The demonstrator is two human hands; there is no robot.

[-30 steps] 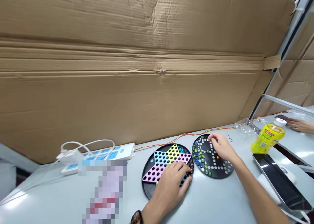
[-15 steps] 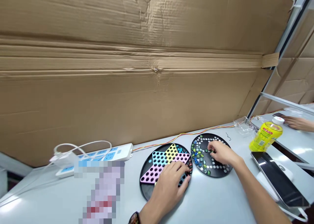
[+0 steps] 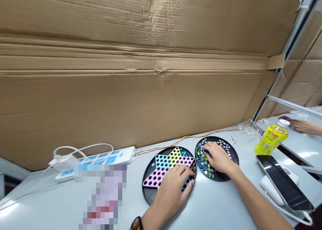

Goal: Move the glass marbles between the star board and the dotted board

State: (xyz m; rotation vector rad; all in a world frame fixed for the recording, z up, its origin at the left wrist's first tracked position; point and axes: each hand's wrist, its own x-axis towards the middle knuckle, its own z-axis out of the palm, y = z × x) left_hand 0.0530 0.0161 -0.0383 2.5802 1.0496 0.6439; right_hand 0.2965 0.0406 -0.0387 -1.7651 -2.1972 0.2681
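The left hand (image 3: pixel 171 193) is laid over a star-patterned Chinese checkers board (image 3: pixel 154 178) at lower centre, its fingers curved towards the board's right edge. The right hand (image 3: pixel 218 158) is spread low over glass marbles (image 3: pixel 202 159) on a round black board (image 3: pixel 232 152), just beside the first. Whether either hand is holding anything cannot be told. Both boards lie on the tabletop (image 3: pixel 213 204), with a yellow bottle (image 3: pixel 271 140) further right.
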